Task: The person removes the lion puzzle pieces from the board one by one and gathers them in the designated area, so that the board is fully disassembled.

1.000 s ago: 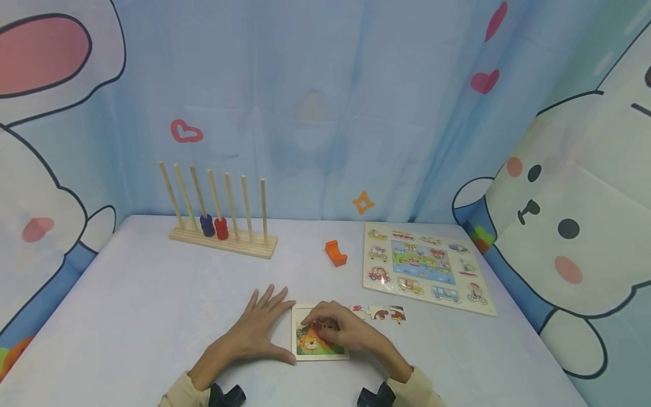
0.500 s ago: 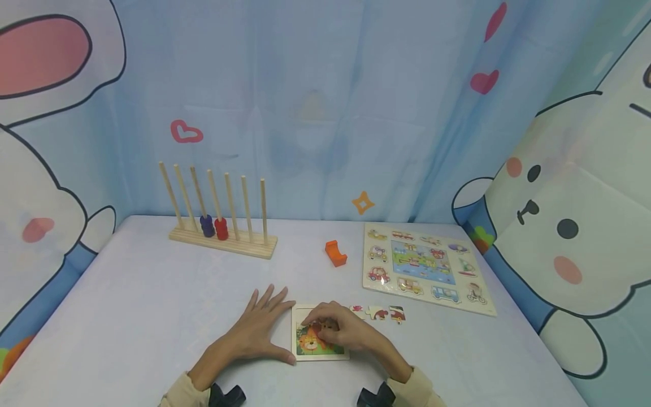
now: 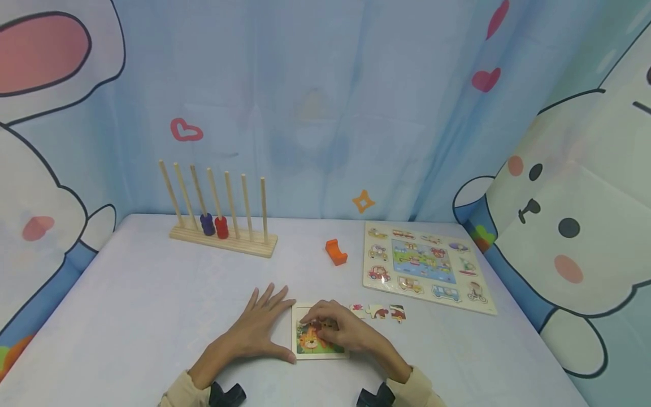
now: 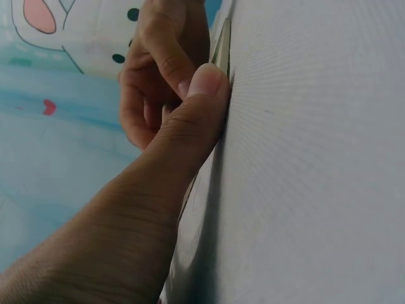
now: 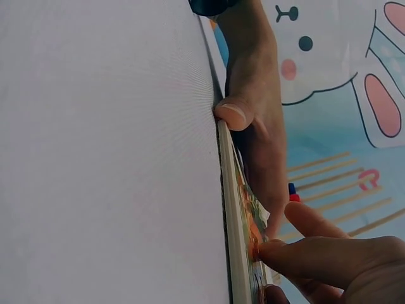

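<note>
Puzzle (image 3: 308, 343) lies on the desk (image 3: 152, 316) beneath the right hand (image 3: 343, 328), whose bent fingers touch it, any grip being indiscernible, while the left hand (image 3: 260, 328), fingers spread, touches its edge.

Loose pieces (image 3: 377, 312) right of framed puzzle (image 3: 321, 356)

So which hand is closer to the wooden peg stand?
The left hand, in front of the peg stand, touching the puzzle; the right hand is farther away, over the puzzle.
</note>
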Demonstrator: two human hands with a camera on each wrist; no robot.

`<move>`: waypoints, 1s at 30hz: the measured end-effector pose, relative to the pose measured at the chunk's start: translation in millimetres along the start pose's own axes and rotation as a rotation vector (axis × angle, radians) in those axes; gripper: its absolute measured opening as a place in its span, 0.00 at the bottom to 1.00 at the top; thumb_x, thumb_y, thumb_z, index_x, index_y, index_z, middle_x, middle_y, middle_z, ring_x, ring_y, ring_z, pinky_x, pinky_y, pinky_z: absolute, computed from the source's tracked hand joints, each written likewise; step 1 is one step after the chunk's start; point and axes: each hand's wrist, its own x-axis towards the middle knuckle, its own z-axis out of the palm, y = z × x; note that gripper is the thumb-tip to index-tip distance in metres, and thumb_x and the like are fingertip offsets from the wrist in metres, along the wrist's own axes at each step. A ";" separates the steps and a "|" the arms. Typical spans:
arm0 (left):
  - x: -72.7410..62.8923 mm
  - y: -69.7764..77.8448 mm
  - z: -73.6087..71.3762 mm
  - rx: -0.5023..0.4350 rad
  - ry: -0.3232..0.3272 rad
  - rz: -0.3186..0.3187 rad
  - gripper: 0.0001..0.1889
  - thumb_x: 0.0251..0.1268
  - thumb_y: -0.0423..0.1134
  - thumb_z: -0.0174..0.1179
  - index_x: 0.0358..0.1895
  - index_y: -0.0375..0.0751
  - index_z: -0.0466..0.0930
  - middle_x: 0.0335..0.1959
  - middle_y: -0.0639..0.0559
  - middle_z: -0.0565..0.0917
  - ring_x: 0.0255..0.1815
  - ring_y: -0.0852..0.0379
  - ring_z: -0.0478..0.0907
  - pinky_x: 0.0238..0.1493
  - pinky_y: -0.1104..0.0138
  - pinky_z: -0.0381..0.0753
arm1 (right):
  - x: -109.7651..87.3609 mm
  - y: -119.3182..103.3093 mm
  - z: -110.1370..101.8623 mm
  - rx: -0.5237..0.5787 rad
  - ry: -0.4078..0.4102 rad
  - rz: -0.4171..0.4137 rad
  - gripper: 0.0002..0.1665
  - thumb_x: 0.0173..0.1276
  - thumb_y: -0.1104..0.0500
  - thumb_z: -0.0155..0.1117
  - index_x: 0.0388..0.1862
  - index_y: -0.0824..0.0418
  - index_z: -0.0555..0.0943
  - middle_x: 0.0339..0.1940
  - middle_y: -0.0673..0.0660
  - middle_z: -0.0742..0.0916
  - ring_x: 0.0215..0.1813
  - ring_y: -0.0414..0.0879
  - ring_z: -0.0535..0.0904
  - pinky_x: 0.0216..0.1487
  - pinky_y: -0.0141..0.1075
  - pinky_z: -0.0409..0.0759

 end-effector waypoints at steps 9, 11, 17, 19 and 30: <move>-0.4 0.9 -0.5 0.004 0.011 0.014 0.59 0.32 0.78 0.65 0.72 0.51 0.62 0.77 0.46 0.53 0.78 0.39 0.40 0.73 0.39 0.34 | 0.7 3.4 -1.2 0.147 0.029 0.057 0.16 0.69 0.62 0.61 0.55 0.57 0.80 0.49 0.54 0.85 0.48 0.44 0.76 0.55 0.34 0.73; -0.5 0.8 -0.2 0.005 0.011 0.015 0.59 0.32 0.77 0.65 0.72 0.51 0.61 0.77 0.46 0.53 0.78 0.39 0.40 0.73 0.39 0.33 | 0.9 3.3 -1.2 0.171 0.034 0.062 0.15 0.69 0.62 0.60 0.54 0.59 0.80 0.49 0.55 0.85 0.48 0.42 0.77 0.55 0.33 0.74; -1.0 0.3 -0.3 0.011 0.022 0.028 0.59 0.32 0.78 0.65 0.72 0.50 0.61 0.77 0.45 0.53 0.77 0.38 0.40 0.73 0.39 0.34 | 1.7 -0.1 -0.7 0.186 0.064 0.049 0.14 0.69 0.63 0.60 0.52 0.61 0.81 0.47 0.57 0.85 0.45 0.40 0.78 0.53 0.30 0.76; -0.9 -0.1 0.0 0.014 0.020 0.026 0.59 0.32 0.78 0.64 0.72 0.51 0.61 0.77 0.46 0.53 0.78 0.39 0.39 0.73 0.40 0.33 | 1.7 -1.2 -0.4 0.189 0.069 0.048 0.14 0.69 0.63 0.60 0.52 0.62 0.81 0.47 0.58 0.85 0.45 0.40 0.78 0.53 0.30 0.76; -0.5 0.3 -1.4 -0.004 0.009 0.018 0.59 0.32 0.78 0.64 0.72 0.51 0.60 0.77 0.47 0.52 0.78 0.40 0.38 0.73 0.40 0.32 | 4.4 -7.0 3.9 0.156 0.059 0.090 0.13 0.68 0.63 0.61 0.51 0.59 0.81 0.44 0.55 0.85 0.42 0.39 0.79 0.49 0.29 0.79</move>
